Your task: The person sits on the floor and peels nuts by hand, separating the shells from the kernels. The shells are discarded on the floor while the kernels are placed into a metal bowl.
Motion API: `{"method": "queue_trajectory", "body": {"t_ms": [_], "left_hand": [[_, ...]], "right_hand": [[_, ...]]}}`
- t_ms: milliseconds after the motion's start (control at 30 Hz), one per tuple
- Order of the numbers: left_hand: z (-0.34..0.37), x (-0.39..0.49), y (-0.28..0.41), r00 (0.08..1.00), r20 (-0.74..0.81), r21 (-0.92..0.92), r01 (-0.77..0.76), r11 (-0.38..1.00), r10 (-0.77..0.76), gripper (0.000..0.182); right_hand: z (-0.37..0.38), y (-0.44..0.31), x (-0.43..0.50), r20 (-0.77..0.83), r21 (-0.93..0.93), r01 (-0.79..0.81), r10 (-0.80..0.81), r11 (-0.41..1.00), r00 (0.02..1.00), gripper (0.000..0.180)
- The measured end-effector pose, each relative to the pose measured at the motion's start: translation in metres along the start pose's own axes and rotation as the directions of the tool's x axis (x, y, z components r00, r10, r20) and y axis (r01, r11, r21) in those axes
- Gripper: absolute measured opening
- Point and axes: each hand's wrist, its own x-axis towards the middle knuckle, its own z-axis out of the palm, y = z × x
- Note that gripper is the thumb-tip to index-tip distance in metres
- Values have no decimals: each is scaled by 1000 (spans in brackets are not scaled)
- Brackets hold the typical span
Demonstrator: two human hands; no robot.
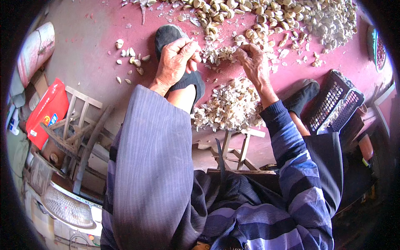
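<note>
My left hand (176,62) is raised over my left shoe, its fingers curled and the thumb laid against them. Whether something small is inside is unclear. My right hand (254,62) hangs to the right with bent fingers, thumb and forefinger close together, beside a strip of pale husks (220,54) on the floor. What its fingertips hold, if anything, cannot be seen. Between my legs lies a heap of papery husks (234,104), apparently garlic skins. Several loose cloves, which look like garlic (132,59), lie left of my left shoe.
A large spread of cloves (275,14) covers the floor at the top right. On the right are a black perforated plastic basket (329,100) and a green-rimmed basin (372,47). A red bag (48,109) and a wooden stool frame (82,97) stand left. Another wooden frame (242,153) is below the husks.
</note>
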Motion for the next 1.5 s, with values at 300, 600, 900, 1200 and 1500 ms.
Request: {"method": "queue_trajectory", "body": {"t_ms": [300, 600, 900, 1200, 1500], "left_hand": [[-5, 3, -1, 996, 72, -83, 54, 995, -48, 21], [-8, 3, 1, 993, 105, -84, 68, 994, -59, 21], [-7, 4, 0, 993, 108, -74, 50, 996, -42, 15], [-3, 3, 2, 992, 117, 16, 52, 999, -53, 17], [3, 3, 1, 991, 132, 189, 1, 982, -26, 19]], "right_hand": [[22, -41, 18, 39, -301, 213, -211, 930, 977, 24], [-17, -20, 26, -244, -459, 172, -310, 872, 919, 18], [-19, 2, 28, -421, -521, 19, -276, 853, 864, 24], [-23, -3, 30, -394, -533, 73, -324, 843, 860, 29], [8, -29, -5, -89, 479, 16, 31, 878, 996, 24]]}}
